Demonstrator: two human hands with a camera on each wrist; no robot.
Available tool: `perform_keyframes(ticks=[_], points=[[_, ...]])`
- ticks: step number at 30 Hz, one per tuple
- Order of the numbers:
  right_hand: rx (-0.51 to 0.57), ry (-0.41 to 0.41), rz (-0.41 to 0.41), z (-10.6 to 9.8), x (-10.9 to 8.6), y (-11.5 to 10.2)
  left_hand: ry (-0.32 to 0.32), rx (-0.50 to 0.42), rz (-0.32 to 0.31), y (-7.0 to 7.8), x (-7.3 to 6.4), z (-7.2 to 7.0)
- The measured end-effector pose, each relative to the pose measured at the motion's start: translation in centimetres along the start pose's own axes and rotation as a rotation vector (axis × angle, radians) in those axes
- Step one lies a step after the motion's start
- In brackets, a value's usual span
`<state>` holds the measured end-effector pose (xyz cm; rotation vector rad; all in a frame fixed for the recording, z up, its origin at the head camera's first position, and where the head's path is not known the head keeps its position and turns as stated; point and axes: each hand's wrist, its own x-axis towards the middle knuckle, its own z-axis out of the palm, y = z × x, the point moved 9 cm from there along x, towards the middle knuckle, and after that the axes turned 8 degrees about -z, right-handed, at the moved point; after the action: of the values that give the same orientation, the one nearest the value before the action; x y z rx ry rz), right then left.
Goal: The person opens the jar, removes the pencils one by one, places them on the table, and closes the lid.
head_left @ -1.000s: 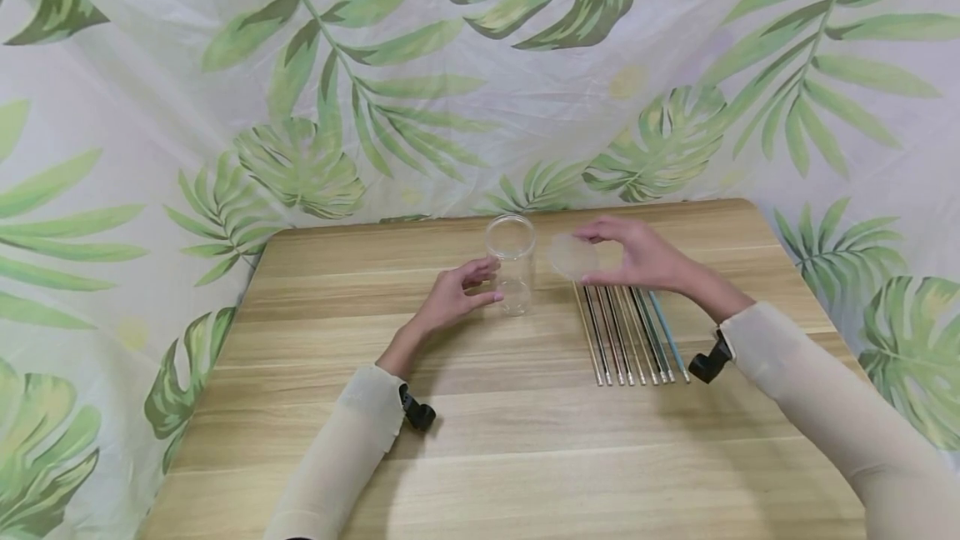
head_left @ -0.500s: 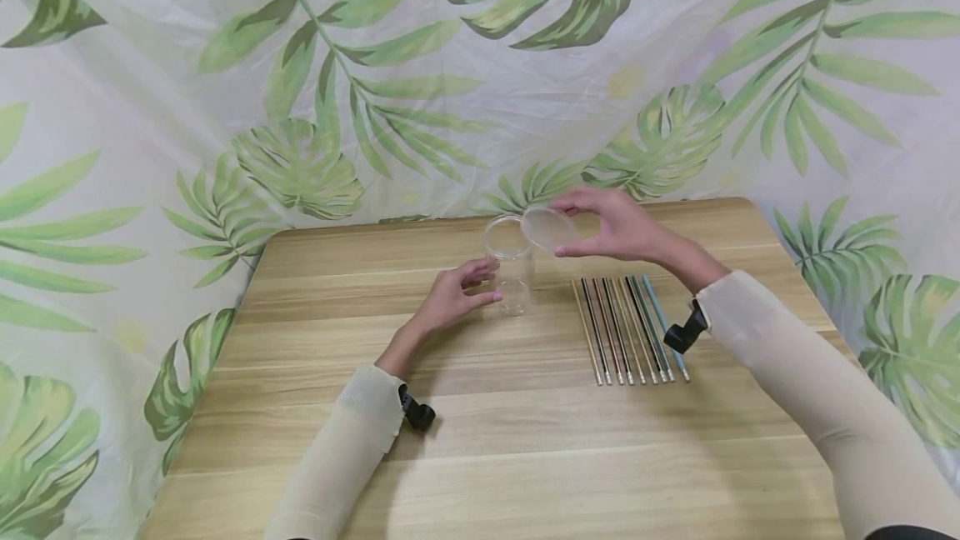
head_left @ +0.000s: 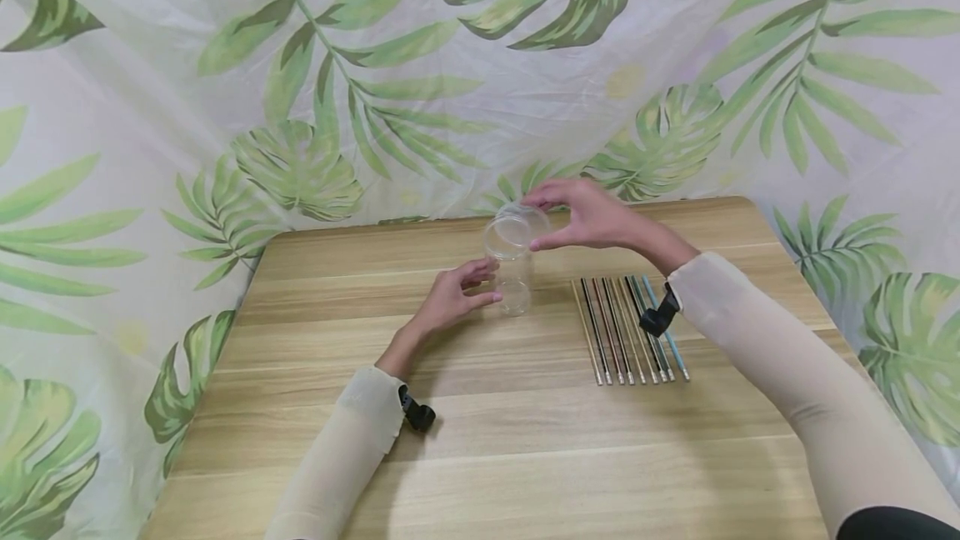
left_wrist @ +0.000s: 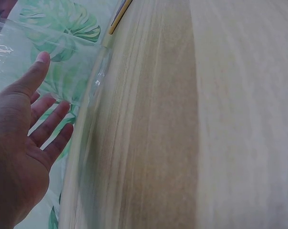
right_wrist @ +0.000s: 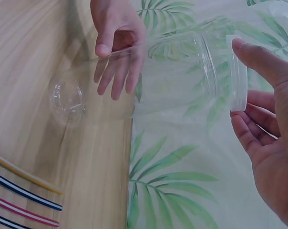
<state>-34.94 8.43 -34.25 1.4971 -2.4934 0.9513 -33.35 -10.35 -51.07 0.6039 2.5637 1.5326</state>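
A clear plastic jar (head_left: 516, 273) stands upright on the table, its mouth uncovered. My left hand (head_left: 453, 294) is at the jar's left side, fingers loose and spread, thumb toward the front; whether they touch the wall I cannot tell. Through the clear wall, the right wrist view shows that left hand (right_wrist: 119, 57). My right hand (head_left: 588, 215) pinches a translucent round lid (right_wrist: 238, 78) by its edge between thumb and fingers. The lid is held just above the jar's rim (right_wrist: 208, 64), a narrow gap between them, and overlaps the mouth in the head view.
Several pencils (head_left: 618, 332) lie side by side on the wooden table (head_left: 480, 457), right of the jar and below my right forearm. A leaf-patterned cloth (head_left: 420, 90) hangs behind the table's far edge. Each sleeve bears a black wrist camera (head_left: 660, 315).
My right hand has carried the lid left and up, from above the pencils' far ends to over the jar's mouth. The left hand and jar have stayed nearly still.
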Motion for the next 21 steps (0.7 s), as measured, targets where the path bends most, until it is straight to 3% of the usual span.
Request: perform_keyframes(ticks=[11, 21], points=[[-0.009, -0.044, -0.05, 1.0, 1.2, -0.5, -0.001, 0.04, 0.007, 0.2, -0.1, 0.0], [-0.052, -0.096, -0.038, 1.6, 1.8, -0.6, -0.003, 0.03, 0.007, 0.0, 0.2, 0.1]])
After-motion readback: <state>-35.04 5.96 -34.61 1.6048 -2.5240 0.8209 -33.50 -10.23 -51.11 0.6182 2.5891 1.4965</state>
